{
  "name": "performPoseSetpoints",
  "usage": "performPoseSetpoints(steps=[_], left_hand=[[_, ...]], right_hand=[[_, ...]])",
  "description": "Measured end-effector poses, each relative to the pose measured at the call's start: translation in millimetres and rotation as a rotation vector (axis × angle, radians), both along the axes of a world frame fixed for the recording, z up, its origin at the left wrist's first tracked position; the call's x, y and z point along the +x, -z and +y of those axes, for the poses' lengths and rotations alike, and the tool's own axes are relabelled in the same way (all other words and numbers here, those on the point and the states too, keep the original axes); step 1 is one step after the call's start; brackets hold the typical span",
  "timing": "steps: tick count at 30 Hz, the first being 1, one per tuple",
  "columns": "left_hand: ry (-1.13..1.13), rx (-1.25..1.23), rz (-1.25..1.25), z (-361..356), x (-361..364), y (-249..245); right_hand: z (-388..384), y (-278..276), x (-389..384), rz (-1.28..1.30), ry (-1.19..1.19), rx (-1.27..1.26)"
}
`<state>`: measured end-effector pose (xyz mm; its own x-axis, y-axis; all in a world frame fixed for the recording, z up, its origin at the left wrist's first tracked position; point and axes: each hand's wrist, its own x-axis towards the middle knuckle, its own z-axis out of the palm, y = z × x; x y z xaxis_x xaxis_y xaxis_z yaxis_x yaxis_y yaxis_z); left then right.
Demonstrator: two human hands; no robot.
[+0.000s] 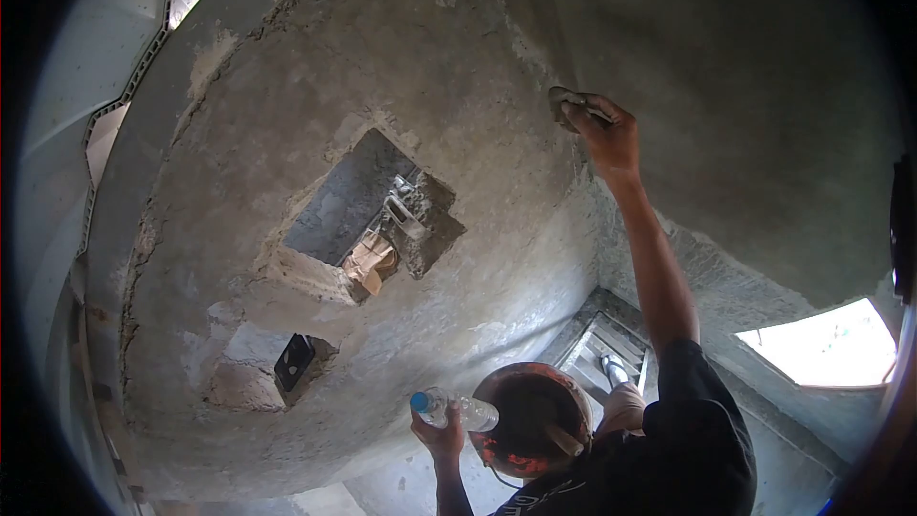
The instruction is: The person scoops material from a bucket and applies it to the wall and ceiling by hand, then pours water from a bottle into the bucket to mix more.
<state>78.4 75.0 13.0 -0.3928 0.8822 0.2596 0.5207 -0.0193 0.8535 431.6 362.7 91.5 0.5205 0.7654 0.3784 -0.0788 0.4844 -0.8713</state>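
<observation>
My left hand [441, 435] is wrapped round a clear plastic water bottle [458, 411] with a blue cap, beside the bucket. The bottle lies tilted, its bottom end by the bucket rim. My right hand [604, 129] is raised high at the wall corner, closed on a small grey, rounded flat tool [564, 107]. The tool is at the rough plaster of the wall [516, 162]; I cannot make out its exact kind. A red-orange bucket [571, 392] with dark contents stands in front of my body, a wooden handle [564, 440] sticking out of it.
A square wall niche [330, 210] holds crumpled brown paper [371, 260] and a pale metal-looking object [404, 217]. Below it, a smaller recess contains a black phone-like device [293, 361]. A bright opening [823, 344] is at right. My foot [613, 369] rests on a ladder-like frame [597, 339].
</observation>
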Motion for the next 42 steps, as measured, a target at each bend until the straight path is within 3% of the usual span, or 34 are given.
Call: performPoseSetpoints(steps=[2, 8, 10, 16, 19, 21, 28, 31, 34, 37, 39, 40, 42], left_hand=[[0.000, -0.005, -0.002, 2, -1, -1], [0.015, -0.001, 0.024, 0, -9, 7], [-0.051, 0.019, 0.105, 1, -11, 13], [-0.029, -0.005, 0.140, 2, -9, 10], [-0.008, -0.046, 0.112, 5, 1, -3], [-0.001, -0.041, 0.162, 6, 2, -6], [-0.059, -0.102, 0.151, 5, 0, -6], [-0.051, -0.122, 0.188, 4, -6, -3], [-0.035, -0.121, 0.178, 0, -21, 11], [-0.049, -0.124, 0.181, 1, -16, 9], [-0.073, -0.115, 0.212, 3, -13, 8], [-0.060, -0.148, 0.179, 3, -14, 7], [-0.047, -0.180, 0.145, 3, -16, 9]], right_hand=[[3, -4, 0, 0.054, -0.053, -0.011], [27, -31, 4, -0.048, 0.191, -0.068], [57, -45, 9, -0.234, 0.523, 0.110], [138, -138, 13, -0.227, 0.828, 0.573], [165, -170, 13, -0.199, 0.841, 0.530], [179, -185, 15, -0.325, 0.870, 0.409], [216, -200, -2, -0.344, 0.875, 0.438], [228, -202, -6, -0.262, 0.756, 0.303], [224, -203, 2, -0.484, 0.787, 0.333], [200, -208, 9, -0.561, 0.615, 0.277], [180, -212, 14, -0.357, 0.334, 0.306], [193, -210, 16, -0.357, 0.333, 0.307], [216, -208, 21, -0.605, 0.459, 0.416]])
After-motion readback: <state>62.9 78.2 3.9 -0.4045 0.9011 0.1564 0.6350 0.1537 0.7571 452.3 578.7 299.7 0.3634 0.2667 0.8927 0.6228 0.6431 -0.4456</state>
